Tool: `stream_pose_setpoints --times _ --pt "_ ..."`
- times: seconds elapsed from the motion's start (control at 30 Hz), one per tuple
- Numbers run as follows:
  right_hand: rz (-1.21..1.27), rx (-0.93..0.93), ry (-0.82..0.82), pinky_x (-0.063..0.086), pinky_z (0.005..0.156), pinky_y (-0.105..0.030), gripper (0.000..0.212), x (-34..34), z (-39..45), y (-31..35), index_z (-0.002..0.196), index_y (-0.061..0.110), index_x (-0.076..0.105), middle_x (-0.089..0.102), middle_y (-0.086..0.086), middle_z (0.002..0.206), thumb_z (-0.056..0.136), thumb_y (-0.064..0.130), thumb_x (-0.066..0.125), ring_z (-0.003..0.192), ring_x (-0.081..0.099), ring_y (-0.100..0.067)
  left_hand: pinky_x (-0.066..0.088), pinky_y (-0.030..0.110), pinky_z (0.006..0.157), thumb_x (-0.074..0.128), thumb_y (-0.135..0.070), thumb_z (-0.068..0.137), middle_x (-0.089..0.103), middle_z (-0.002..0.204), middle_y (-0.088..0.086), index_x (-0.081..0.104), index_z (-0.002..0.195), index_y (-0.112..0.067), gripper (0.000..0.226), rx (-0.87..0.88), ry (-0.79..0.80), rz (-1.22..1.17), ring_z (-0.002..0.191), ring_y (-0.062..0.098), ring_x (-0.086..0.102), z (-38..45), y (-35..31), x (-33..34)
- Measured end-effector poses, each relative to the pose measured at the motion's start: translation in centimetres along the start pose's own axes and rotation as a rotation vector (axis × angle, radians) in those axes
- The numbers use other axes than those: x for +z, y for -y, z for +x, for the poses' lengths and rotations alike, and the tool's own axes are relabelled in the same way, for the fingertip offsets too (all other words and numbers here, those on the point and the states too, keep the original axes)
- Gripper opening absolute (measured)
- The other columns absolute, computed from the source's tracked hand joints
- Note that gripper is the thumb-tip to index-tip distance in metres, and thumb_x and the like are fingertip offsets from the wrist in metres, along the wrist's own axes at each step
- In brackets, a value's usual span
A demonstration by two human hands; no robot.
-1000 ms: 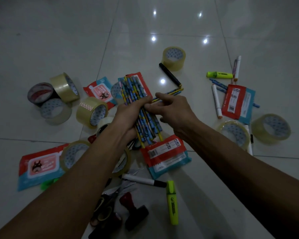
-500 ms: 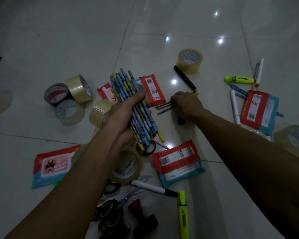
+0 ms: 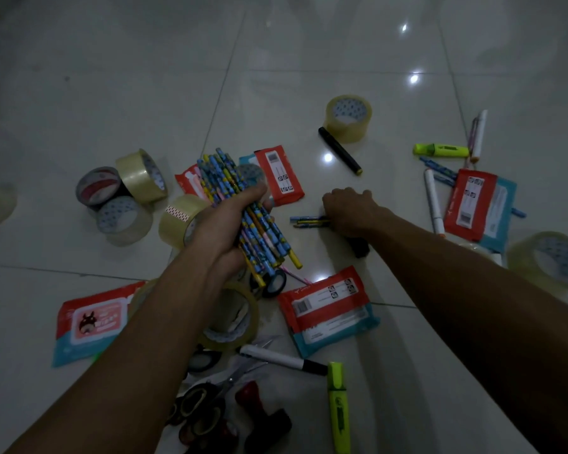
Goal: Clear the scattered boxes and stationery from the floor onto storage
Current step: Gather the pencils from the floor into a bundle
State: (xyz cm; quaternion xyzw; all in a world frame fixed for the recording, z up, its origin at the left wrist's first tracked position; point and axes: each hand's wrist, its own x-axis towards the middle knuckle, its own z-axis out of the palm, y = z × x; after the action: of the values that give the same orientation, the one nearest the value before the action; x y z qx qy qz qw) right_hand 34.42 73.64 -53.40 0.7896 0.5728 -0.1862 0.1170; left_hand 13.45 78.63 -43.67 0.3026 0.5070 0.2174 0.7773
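My left hand [image 3: 225, 224] grips a thick bundle of blue and yellow patterned pencils [image 3: 243, 208] above the white tiled floor. My right hand [image 3: 348, 211] lies knuckles up on the floor, fingers curled over the ends of a few loose pencils [image 3: 307, 221] that stick out to its left. Red and teal packets lie around: one [image 3: 328, 309] in front of me, one [image 3: 277, 175] behind the bundle, one [image 3: 481, 208] at the right, one [image 3: 89, 322] at the left.
Several tape rolls stand about, at the left [image 3: 125, 194], far centre [image 3: 348, 117] and right edge [image 3: 551, 257]. A black marker [image 3: 340, 150], yellow highlighters [image 3: 440, 149] [image 3: 338, 407], white markers [image 3: 433, 201], scissors [image 3: 210, 394] and a red stamp [image 3: 263, 411] litter the tiles.
My right hand left the bundle, reached down to the loose pencils on the floor and drew them toward me. My left hand lifted the bundle slightly and tilted it.
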Motion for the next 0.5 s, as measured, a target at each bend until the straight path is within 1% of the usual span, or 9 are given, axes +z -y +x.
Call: stream_pose_setpoints --times 0.07,0.13,0.2,0.27,0.33,0.4,0.43,0.47,0.5 --pt "0.037 0.0 0.041 0.036 0.099 -0.052 0.024 0.1 -0.6 -0.6 0.115 0.011 0.056 0.057 -0.01 0.116 0.094 0.019 0.063 0.11 0.054 -0.029 0.055 0.025 0.054 0.077 -0.022 0.085 0.069 0.077 0.002 0.064 0.113 -0.01 0.033 -0.004 0.0 0.005 0.06 0.012 0.066 -0.2 0.2 0.6" --pt "0.067 -0.002 0.057 0.038 0.098 -0.051 0.02 0.2 -1.4 -0.9 0.108 0.012 0.054 0.057 -0.009 0.111 0.093 0.02 0.065 0.106 0.056 -0.028 0.056 0.023 0.053 0.075 -0.021 0.087 0.068 0.073 0.001 0.065 0.113 -0.011 0.029 -0.002 -0.006 0.021 0.058 0.011 0.066 -0.4 0.3 1.2" --pt "0.083 -0.015 0.012 0.041 0.094 -0.047 0.017 0.5 -2.2 -1.1 0.106 0.012 0.057 0.057 -0.01 0.109 0.093 0.019 0.065 0.104 0.057 -0.027 0.056 0.022 0.053 0.074 -0.02 0.089 0.068 0.073 0.001 0.066 0.114 -0.01 0.028 0.003 -0.012 0.031 0.058 0.01 0.066 -0.7 0.5 1.6" --pt "0.056 -0.034 -0.07 0.043 0.091 -0.045 0.015 0.9 -2.8 -1.1 0.107 0.009 0.061 0.058 -0.01 0.11 0.094 0.016 0.062 0.106 0.058 -0.027 0.056 0.022 0.053 0.073 -0.019 0.089 0.068 0.073 0.001 0.065 0.113 -0.01 0.026 0.003 -0.013 0.035 0.058 0.01 0.066 -0.8 0.6 1.9" --pt "-0.009 -0.051 -0.137 0.041 0.095 -0.046 0.011 1.5 -3.2 -1.0 0.104 0.009 0.063 0.06 -0.009 0.111 0.097 0.013 0.056 0.106 0.058 -0.027 0.056 0.023 0.052 0.073 -0.018 0.089 0.068 0.074 0.001 0.066 0.114 -0.01 0.027 0.002 -0.019 0.035 0.059 0.01 0.066 -0.7 0.7 2.0" --pt "-0.028 -0.045 -0.19 0.037 0.098 -0.047 0.013 1.7 -3.5 -1.1 0.102 0.011 0.065 0.062 -0.007 0.107 0.098 0.012 0.053 0.104 0.059 -0.027 0.055 0.023 0.052 0.074 -0.018 0.089 0.069 0.076 0.002 0.066 0.117 -0.008 0.031 0.006 -0.023 0.044 0.059 0.011 0.067 -0.6 0.9 2.1" --pt "0.01 -0.029 -0.222 0.037 0.095 -0.044 0.014 1.6 -3.7 -1.2 0.104 0.012 0.068 0.063 -0.006 0.104 0.098 0.013 0.055 0.102 0.059 -0.026 0.054 0.024 0.052 0.074 -0.018 0.088 0.069 0.076 0.002 0.066 0.118 -0.008 0.032 0.009 -0.021 0.05 0.059 0.011 0.067 -0.6 1.0 2.1" --pt "0.095 -0.003 -0.256 0.038 0.089 -0.04 0.016 1.3 -3.9 -1.3 0.107 0.015 0.071 0.064 -0.005 0.1 0.098 0.016 0.057 0.098 0.06 -0.025 0.054 0.024 0.052 0.075 -0.018 0.088 0.069 0.076 0.002 0.066 0.117 -0.007 0.032 0.013 -0.016 0.06 0.06 0.011 0.067 -0.5 1.1 2.3" --pt "0.231 0.026 -0.301 0.038 0.081 -0.034 0.018 0.8 -4.1 -1.6 0.109 0.017 0.073 0.063 -0.003 0.094 0.098 0.019 0.06 0.09 0.06 -0.022 0.054 0.024 0.053 0.076 -0.017 0.087 0.069 0.076 0.002 0.067 0.114 -0.006 0.031 0.022 -0.02 0.074 0.061 0.011 0.068 -0.4 1.3 2.4"
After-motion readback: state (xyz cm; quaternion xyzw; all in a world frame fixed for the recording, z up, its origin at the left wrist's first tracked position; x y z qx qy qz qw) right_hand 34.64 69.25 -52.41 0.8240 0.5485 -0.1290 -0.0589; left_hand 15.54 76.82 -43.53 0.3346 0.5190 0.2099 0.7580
